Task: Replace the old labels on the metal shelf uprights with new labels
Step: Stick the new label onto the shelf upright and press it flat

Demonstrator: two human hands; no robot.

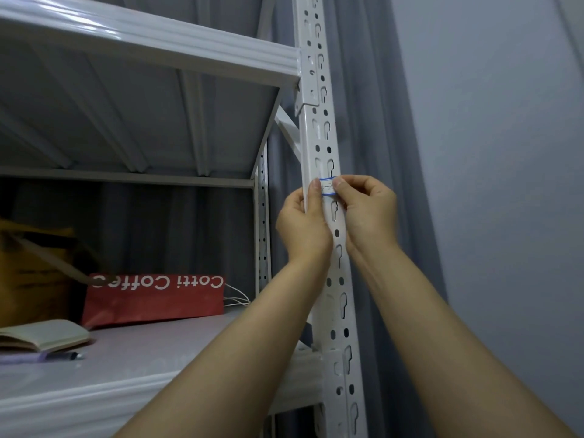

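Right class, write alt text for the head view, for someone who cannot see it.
A person's left hand and right hand hold a blue-edged label by its ends against a white metal upright. On the shelf beside sit a red bag, a notebook and a pen.

- The label [327, 186] bears writing too small to read; thumbs of the left hand [303, 226] and right hand [368, 210] cover its ends.
- The book [41, 338] runs off the left edge.

A: Where's the label [327, 186]?
B: Stuck level across the front of the white slotted upright [322, 139], midway up its visible run.
A: Its look?
B: White, blue-bordered, with handwriting, possibly numerals; too small to read.
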